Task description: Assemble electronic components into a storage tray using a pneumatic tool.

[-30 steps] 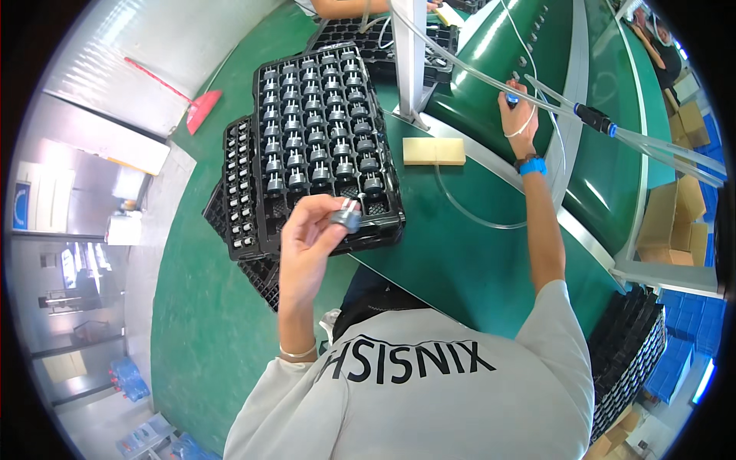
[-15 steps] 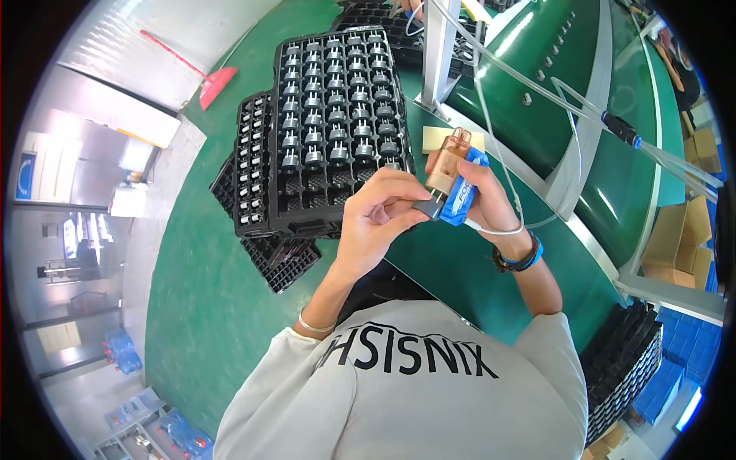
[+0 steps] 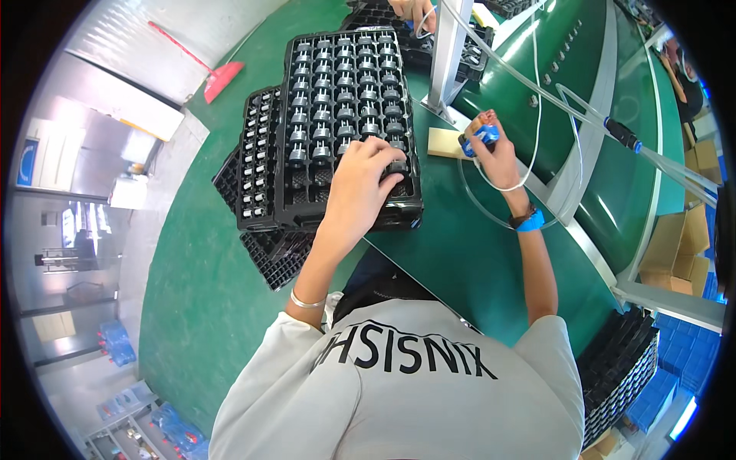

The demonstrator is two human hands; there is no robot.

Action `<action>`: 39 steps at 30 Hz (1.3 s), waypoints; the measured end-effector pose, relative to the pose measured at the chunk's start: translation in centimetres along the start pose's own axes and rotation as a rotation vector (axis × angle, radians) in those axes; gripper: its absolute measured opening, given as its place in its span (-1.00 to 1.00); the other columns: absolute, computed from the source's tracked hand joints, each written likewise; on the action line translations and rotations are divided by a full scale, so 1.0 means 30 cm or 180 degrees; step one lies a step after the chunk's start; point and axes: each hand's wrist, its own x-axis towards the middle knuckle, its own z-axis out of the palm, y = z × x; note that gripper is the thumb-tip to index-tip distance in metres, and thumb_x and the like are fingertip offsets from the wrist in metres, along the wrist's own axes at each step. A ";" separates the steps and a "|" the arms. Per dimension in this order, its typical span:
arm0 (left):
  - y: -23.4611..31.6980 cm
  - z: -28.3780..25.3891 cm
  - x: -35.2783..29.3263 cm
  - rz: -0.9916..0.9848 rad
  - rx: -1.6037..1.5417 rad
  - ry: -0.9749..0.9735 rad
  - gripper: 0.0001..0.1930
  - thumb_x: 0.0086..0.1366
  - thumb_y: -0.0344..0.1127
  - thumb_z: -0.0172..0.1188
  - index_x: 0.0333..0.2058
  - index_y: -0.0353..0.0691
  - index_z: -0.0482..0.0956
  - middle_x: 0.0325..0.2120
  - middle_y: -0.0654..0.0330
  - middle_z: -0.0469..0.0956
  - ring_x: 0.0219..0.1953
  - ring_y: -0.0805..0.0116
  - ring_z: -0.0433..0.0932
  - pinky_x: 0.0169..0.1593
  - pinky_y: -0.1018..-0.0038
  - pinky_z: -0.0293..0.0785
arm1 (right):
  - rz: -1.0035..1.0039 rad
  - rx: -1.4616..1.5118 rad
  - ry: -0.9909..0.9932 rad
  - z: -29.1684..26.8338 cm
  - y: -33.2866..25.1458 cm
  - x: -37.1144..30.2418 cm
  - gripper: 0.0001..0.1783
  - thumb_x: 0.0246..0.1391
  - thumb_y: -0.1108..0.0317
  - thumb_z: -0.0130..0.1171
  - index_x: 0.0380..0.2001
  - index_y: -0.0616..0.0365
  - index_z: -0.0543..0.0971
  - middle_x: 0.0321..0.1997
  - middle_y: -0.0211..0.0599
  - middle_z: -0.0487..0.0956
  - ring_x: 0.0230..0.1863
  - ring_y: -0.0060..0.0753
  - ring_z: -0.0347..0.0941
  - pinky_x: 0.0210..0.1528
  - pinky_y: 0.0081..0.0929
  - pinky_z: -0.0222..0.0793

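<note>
My left hand (image 3: 359,180) reaches over a black compartment tray (image 3: 418,203). Its thumb and fingers are closed round a dark two-pin plug part (image 3: 399,164) at the tray's near right corner; the fingers partly hide it. Rows of similar black plug parts (image 3: 322,125) with upright metal pins fill the tray farther back, and the nearest compartments hold none. My right hand (image 3: 500,162), off to the right above the green table, grips an orange-brown handheld tool (image 3: 486,118) with blue wrapping (image 3: 481,140). A white cord or tube (image 3: 512,188) hangs in a loop by that wrist.
A yellowish block (image 3: 447,144) lies beside the tray. A metal post (image 3: 447,65) and a tube with a black connector (image 3: 622,135) stand near the green conveyor (image 3: 567,46). Behind the tray is another person's hand (image 3: 414,11). More black trays (image 3: 621,368) are stacked at lower right.
My left hand has moved left, carrying the plug part from the tool to the tray. My right hand has moved away, up and right, with the tool. The hands are now apart.
</note>
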 end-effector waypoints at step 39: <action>0.035 -0.060 -0.121 -0.1055 -0.3846 -0.0073 -0.74 0.08 -0.53 0.16 -0.22 -0.33 0.39 -0.25 0.14 0.47 -0.18 0.41 0.46 -0.04 0.51 0.35 | -0.0802 -0.3030 0.1465 -0.200 0.253 0.207 -0.66 0.02 0.22 0.06 -0.16 0.18 0.44 -0.26 -0.19 0.52 -0.28 -0.20 0.44 -0.18 -0.46 0.35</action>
